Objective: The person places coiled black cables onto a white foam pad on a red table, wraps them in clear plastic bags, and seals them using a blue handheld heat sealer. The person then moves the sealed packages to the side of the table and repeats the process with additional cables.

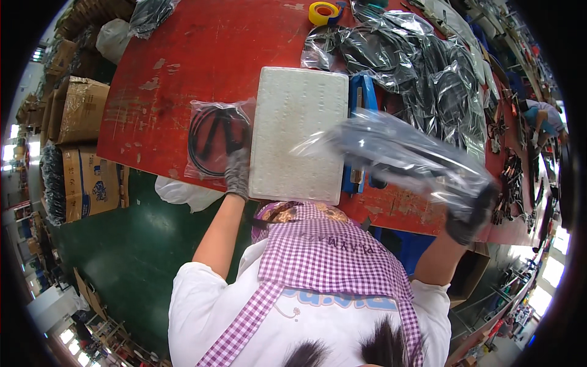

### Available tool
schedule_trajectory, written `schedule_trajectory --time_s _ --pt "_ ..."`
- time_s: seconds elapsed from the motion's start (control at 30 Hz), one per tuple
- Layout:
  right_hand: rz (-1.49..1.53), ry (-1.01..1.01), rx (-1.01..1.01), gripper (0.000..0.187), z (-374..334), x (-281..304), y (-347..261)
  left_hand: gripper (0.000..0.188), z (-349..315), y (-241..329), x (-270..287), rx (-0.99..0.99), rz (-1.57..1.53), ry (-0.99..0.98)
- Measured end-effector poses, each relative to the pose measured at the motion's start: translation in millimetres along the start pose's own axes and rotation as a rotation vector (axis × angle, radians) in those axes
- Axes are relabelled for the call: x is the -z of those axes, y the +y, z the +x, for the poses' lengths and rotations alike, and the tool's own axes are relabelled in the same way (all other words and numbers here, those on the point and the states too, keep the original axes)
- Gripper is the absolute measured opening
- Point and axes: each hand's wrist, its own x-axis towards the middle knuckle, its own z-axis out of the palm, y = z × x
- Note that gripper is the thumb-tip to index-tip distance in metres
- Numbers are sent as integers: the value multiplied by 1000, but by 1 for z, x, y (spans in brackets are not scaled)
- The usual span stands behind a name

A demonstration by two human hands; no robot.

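My right hand, in a dark glove, is closed on one end of a clear plastic bag with dark contents. Motion smears this bag as it hangs over the right side of the table. My left hand, in a grey glove, lies with fingers stretched out on the lower right edge of another clear bag, which holds a coiled black cable. Between the hands a white foam slab rests on the table, close to my body. A blue bench device stands along its right side, partly covered by the blurred bag.
Many bagged black cables are heaped at the back right of the red table. A yellow tape roll lies at the far edge. Cardboard boxes stand left of the table. Another person is far off at the right.
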Motion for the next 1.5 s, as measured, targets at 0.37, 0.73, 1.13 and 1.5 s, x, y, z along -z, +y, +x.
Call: schedule_trajectory --time_s 0.37,0.73,1.13,1.5 --pt "905 -721 -1450 32 -110 -118 -85 25 46 -17 -3 287 114 -277" --pt "726 -564 -1431 27 -167 -142 4 17 112 -35 -94 61 214 -328" --pt "-244 -798 -400 69 -96 -174 -46 20 141 -15 -81 -66 346 -147" --pt "11 -395 -268 45 -153 -198 -31 51 85 -29 -45 -90 494 200"
